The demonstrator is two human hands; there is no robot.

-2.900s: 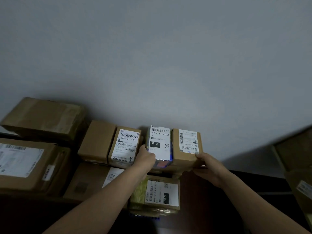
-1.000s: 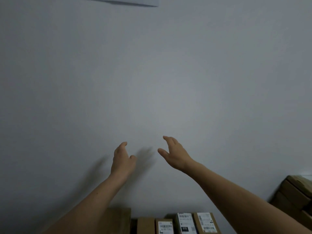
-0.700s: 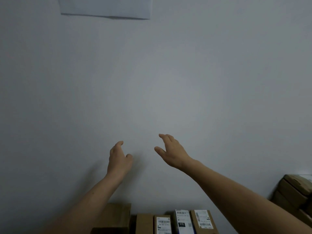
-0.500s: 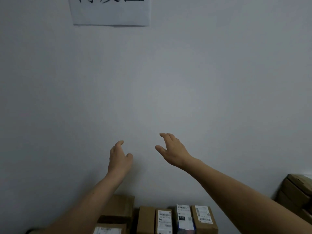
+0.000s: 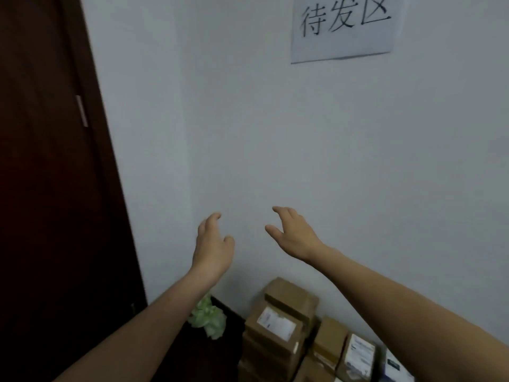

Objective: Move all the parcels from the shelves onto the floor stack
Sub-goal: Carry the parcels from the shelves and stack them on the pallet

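The parcels point(image 5: 286, 301) at the lower right are cut off by the bottom edge, and the right forearm point(image 5: 399, 307) hides part of the row. We cannot read their blurred labels point(image 5: 276, 323), and the paper sign point(image 5: 344, 37) runs past the top edge.

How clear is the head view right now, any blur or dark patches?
Head view: dim, flat light, no glare; the door at left is nearly black; the parcels at the bottom are soft, labels unreadable; the wall sign is legible.
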